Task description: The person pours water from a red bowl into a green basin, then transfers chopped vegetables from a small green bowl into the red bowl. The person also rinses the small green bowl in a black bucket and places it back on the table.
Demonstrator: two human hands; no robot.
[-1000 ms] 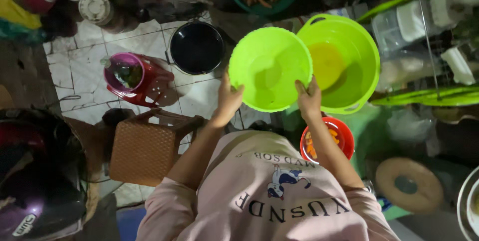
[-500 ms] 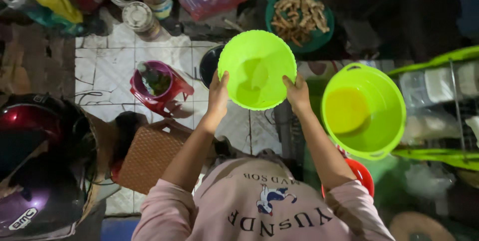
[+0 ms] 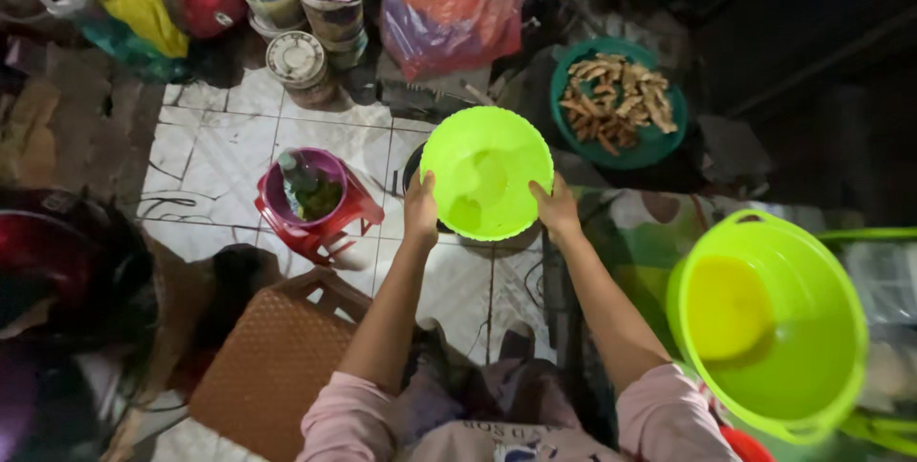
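On the white tiled floor (image 3: 220,151), at the left, stands one red plastic stool (image 3: 320,218), and on it one purple bucket (image 3: 308,185) with a bottle inside. Nearer to the person is one brown woven stool (image 3: 272,362).

The person holds one lime-green round plastic basin (image 3: 485,171) in the air above the floor, its opening tilted toward the camera, with only a little wetness inside. The left hand (image 3: 420,211) grips the left rim and the right hand (image 3: 555,209) grips the right rim; each grip is closed on the rim.

To do this well, both hands should probably stay opposite each other so that the basin does not tip.

Behind stands one dark green round bowl (image 3: 619,104) full of brown root pieces. At the right is one larger lime-green tub with handles (image 3: 769,323), which holds yellowish liquid.
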